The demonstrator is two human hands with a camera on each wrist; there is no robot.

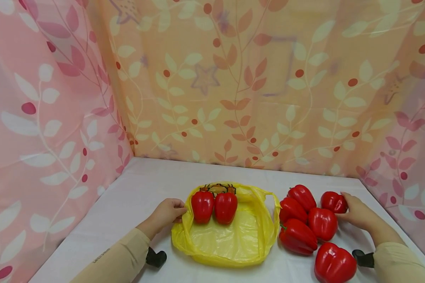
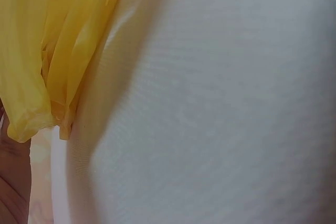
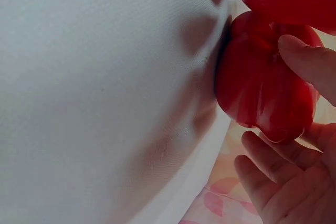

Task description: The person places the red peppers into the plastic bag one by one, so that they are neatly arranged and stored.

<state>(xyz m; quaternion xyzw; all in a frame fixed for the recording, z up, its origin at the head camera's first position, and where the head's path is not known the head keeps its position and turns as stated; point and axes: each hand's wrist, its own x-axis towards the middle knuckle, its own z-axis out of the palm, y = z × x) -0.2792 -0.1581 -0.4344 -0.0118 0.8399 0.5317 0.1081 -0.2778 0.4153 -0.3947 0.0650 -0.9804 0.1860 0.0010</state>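
A yellow plastic bag (image 1: 230,259) lies spread open on the table, and two red bell peppers (image 1: 202,207) sit side by side inside it near its far rim. My left hand (image 1: 166,216) pinches the bag's left edge; the bag's folds (image 2: 79,40) hang by that hand in the left wrist view, hiding its fingertips. At the far right, my right hand (image 1: 357,212) holds another red bell pepper (image 1: 333,202) between thumb and fingers. In the right wrist view the thumb lies across this pepper (image 3: 262,87), with fingers at its lower end.
Several more red bell peppers (image 1: 323,224) cluster between the bag and my right hand. One pepper (image 1: 334,264) lies apart at the near right. A white cloth covers the table (image 1: 156,173), and patterned curtains (image 1: 233,78) enclose the back and both sides.
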